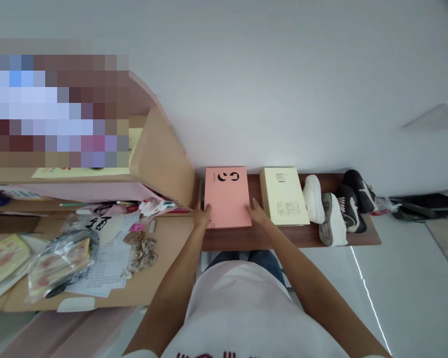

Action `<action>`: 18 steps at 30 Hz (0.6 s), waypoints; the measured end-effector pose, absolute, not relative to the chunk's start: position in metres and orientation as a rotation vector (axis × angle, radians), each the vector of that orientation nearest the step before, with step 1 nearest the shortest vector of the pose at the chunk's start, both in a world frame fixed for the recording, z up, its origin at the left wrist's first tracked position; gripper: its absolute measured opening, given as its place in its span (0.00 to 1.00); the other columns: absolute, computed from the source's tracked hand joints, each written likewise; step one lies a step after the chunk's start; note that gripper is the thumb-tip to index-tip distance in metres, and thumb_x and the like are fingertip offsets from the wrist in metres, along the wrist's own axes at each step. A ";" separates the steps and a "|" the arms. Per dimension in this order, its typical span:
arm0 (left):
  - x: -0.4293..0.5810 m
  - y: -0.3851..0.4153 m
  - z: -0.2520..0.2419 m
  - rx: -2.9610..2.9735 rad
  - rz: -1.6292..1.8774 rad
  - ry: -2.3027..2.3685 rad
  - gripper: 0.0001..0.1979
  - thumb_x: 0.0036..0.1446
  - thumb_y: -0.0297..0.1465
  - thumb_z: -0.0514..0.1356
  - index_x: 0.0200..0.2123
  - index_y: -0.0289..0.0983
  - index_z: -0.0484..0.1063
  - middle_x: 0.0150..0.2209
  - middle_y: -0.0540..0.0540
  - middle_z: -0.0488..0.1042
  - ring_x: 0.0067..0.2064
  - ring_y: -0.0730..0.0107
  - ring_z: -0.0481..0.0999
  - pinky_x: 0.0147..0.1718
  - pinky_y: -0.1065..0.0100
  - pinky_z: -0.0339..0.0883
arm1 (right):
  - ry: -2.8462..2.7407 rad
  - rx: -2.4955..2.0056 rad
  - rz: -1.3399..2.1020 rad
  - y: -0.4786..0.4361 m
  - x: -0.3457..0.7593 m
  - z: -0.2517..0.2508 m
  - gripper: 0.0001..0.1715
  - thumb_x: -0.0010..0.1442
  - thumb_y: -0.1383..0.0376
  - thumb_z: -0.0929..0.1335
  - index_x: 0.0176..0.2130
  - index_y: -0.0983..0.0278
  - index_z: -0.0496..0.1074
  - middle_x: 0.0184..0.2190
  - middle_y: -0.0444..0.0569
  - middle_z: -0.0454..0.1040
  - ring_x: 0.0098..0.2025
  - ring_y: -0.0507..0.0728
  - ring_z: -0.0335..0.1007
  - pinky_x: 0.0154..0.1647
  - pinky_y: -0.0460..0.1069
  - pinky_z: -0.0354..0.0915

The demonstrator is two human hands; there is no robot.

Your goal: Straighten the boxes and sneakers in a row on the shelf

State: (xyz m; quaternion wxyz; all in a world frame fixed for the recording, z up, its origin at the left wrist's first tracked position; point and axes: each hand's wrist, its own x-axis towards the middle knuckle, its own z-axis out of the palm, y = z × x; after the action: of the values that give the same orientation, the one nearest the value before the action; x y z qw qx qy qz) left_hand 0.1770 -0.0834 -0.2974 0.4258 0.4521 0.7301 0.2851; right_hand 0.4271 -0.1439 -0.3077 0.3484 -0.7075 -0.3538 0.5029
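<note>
A pink box (227, 199) with black printing on its top lies on the brown wooden shelf (231, 239) in front of me. My left hand (201, 217) holds its left side, thumb over the top edge. On the opposite side my right hand (256, 214) grips the right edge, its thumb also on top. The fingers under and behind the sides are mostly hidden. Just right of my right hand, a pale yellow box (283, 196) with small print lies on the same shelf, apart from the pink one.
White shoes (313, 199), a grey-and-white shoe (332, 219) and black shoes (358, 199) stand at the shelf's right end. At left is a desk (171, 258) with papers (108, 263), a clear plastic bag (63, 263) and a scrunchie (144, 254). A wall rises behind the shelf.
</note>
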 end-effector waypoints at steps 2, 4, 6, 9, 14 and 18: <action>0.186 -0.081 -0.285 1.247 0.788 1.899 0.28 0.61 0.36 0.64 0.62 0.32 0.69 0.64 0.32 0.70 0.68 0.50 0.65 0.68 0.54 0.56 | -0.911 -1.868 1.237 -0.146 0.441 -0.297 0.58 0.58 0.38 0.68 0.73 0.64 0.51 0.74 0.56 0.51 0.76 0.64 0.46 0.76 0.60 0.42; 0.206 -0.080 -0.272 1.337 0.866 1.871 0.31 0.62 0.37 0.63 0.65 0.31 0.65 0.67 0.32 0.66 0.70 0.51 0.61 0.70 0.55 0.52 | -0.931 -1.820 1.165 -0.149 0.460 -0.286 0.57 0.59 0.37 0.66 0.74 0.63 0.50 0.75 0.54 0.49 0.76 0.63 0.45 0.76 0.58 0.43; 0.235 -0.081 -0.260 1.393 0.881 1.754 0.33 0.63 0.39 0.62 0.67 0.32 0.63 0.68 0.32 0.64 0.70 0.53 0.62 0.69 0.57 0.53 | -0.925 -1.802 1.104 -0.153 0.482 -0.275 0.56 0.60 0.37 0.66 0.74 0.61 0.50 0.75 0.53 0.50 0.76 0.63 0.46 0.76 0.59 0.45; 0.288 -0.087 -0.248 1.407 0.821 1.567 0.33 0.63 0.41 0.62 0.68 0.33 0.62 0.68 0.32 0.63 0.70 0.52 0.62 0.68 0.56 0.55 | -0.901 -1.837 1.042 -0.158 0.520 -0.264 0.56 0.60 0.37 0.65 0.74 0.63 0.50 0.74 0.57 0.52 0.75 0.64 0.48 0.75 0.59 0.47; 0.363 -0.106 -0.254 1.347 0.760 1.392 0.34 0.63 0.45 0.62 0.68 0.36 0.62 0.70 0.33 0.61 0.71 0.51 0.60 0.68 0.56 0.54 | -0.918 -1.924 0.934 -0.171 0.581 -0.265 0.55 0.60 0.37 0.65 0.73 0.65 0.52 0.73 0.58 0.55 0.75 0.65 0.49 0.75 0.59 0.45; 0.400 -0.117 -0.273 1.307 0.643 1.406 0.35 0.63 0.46 0.62 0.67 0.34 0.62 0.70 0.32 0.60 0.71 0.49 0.60 0.68 0.54 0.55 | -0.970 -1.959 0.887 -0.183 0.624 -0.275 0.53 0.60 0.42 0.68 0.73 0.62 0.52 0.73 0.55 0.55 0.75 0.65 0.46 0.75 0.61 0.46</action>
State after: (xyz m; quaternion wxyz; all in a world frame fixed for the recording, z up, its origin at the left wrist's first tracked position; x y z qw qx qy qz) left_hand 0.4002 -0.1173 -0.2729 0.5300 0.5474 0.5890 0.2693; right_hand 0.6236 -0.1832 -0.2752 0.3814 -0.7676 -0.3803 0.3475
